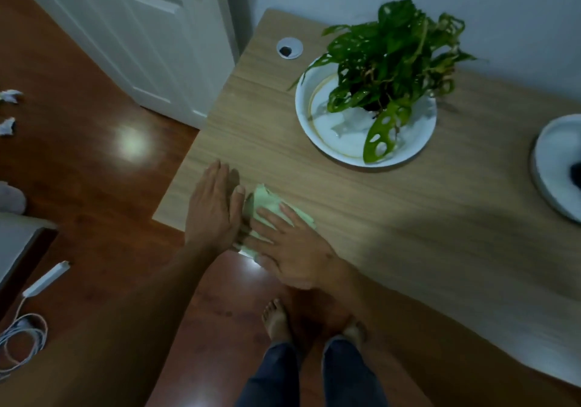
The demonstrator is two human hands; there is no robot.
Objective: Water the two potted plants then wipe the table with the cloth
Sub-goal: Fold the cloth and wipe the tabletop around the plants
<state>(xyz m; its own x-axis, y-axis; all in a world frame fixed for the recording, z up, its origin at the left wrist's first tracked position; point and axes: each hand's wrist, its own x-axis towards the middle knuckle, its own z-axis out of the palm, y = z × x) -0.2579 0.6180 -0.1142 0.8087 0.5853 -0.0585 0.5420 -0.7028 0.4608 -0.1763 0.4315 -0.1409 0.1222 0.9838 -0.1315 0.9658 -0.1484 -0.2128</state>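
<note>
Fig. — head view, wiping step, read near to far.

Nearest, at the desk (408, 218) front-left corner, we see both hands on or beside the cloth (267, 200). The right hand (292, 249) lies flat on top, fingers (268, 216) spread and extended, pressing down, not curled round anything. The left hand (213, 208) stands just left of the cloth, palm flat to the desk edge, fingers straight and together, holding nothing; its thumb touches the cloth's bunched side.

The cloth is pale green, small, rumpled; part of it hangs past the desk edge under the right palm. We judge it light, soft, w/o stiffness: it will bunch and slide under a loose push, esp. on this smooth wood-grain top. Best handling, in our view: flat-palm pressure over its middle, or gather the loose near edge into the fingers before the next stroke. No fragility; main risk is dragging it off the edge.

Farther back, the potted plant (393, 60) sits in a white dish (301, 104), well apart from the cloth. A second white dish (547, 155) is cut by the right frame edge; its plant isn't visible. Whether the plants are watered we can't tell for sure. A cable grommet (290, 48) lies near the far-left corner.
</note>
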